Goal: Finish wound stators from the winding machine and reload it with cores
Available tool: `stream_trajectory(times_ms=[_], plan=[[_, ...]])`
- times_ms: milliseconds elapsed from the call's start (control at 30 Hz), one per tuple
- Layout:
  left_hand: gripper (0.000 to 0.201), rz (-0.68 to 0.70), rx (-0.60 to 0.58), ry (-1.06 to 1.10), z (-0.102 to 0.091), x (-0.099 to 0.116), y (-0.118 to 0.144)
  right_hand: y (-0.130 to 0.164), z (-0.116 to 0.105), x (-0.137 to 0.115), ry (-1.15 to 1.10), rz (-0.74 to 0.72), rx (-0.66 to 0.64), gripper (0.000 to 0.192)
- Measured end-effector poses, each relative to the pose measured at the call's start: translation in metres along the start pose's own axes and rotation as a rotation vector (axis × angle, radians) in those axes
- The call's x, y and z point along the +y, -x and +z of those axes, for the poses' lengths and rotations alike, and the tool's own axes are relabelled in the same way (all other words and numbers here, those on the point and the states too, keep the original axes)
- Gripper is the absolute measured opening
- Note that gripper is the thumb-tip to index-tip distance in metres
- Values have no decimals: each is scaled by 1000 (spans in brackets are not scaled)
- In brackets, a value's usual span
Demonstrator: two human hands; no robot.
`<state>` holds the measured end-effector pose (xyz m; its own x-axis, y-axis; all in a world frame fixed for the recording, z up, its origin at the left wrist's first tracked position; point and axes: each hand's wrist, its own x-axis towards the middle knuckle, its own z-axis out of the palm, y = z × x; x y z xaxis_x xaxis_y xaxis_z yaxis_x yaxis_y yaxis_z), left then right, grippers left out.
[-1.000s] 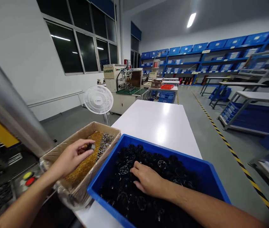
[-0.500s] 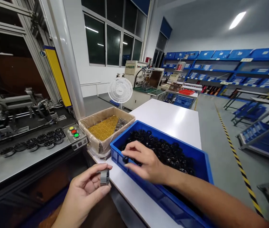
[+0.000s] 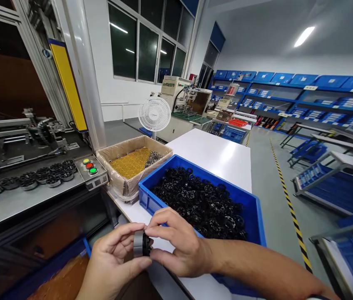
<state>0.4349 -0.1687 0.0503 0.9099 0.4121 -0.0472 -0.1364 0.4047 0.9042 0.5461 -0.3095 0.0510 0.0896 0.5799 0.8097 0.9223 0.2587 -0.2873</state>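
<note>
My left hand (image 3: 114, 262) pinches a small grey metal ring (image 3: 138, 243) between thumb and fingers, low in the view. My right hand (image 3: 179, 243) presses a black plastic ring part (image 3: 146, 245) against that metal ring. Both hands meet in front of the near corner of a blue bin (image 3: 254, 221) full of black ring parts (image 3: 198, 200). Left of the bin stands a cardboard box (image 3: 114, 183) lined with plastic, holding a yellow grid tray (image 3: 131, 162) and a few grey metal rings (image 3: 154, 157).
The bin and box stand on a white table (image 3: 217, 152). At left a machine bench carries a row of assembled rings (image 3: 39, 177) and a button panel (image 3: 90, 171). A white fan (image 3: 154, 114), machines and blue shelving stand further back. A blue crate (image 3: 51, 271) lies below.
My left hand took a metal ring out of the cardboard box and drew it toward me. My right hand lifted a black part from the bin and brought it against the ring.
</note>
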Motion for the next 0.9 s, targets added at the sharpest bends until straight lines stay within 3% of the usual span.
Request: stream_trajectory(times_ms=[167, 500, 667, 833, 900], plan=[[44, -34, -34, 2, -5, -4, -4, 0, -1, 5, 40, -31, -9, 39], [45, 33, -155, -116, -20, -15, -15, 4, -1, 13, 153, -95, -36, 34], [45, -88, -9, -63, -8, -6, -9, 0, -9, 13, 249, -154, -75, 37], [49, -142, 4, -128, -6, -10, -4, -1, -5, 10, 355, -298, -69, 33], [50, -114, 22, -195, -10, -15, -4, -3, -6, 19, 353, -271, -141, 35]])
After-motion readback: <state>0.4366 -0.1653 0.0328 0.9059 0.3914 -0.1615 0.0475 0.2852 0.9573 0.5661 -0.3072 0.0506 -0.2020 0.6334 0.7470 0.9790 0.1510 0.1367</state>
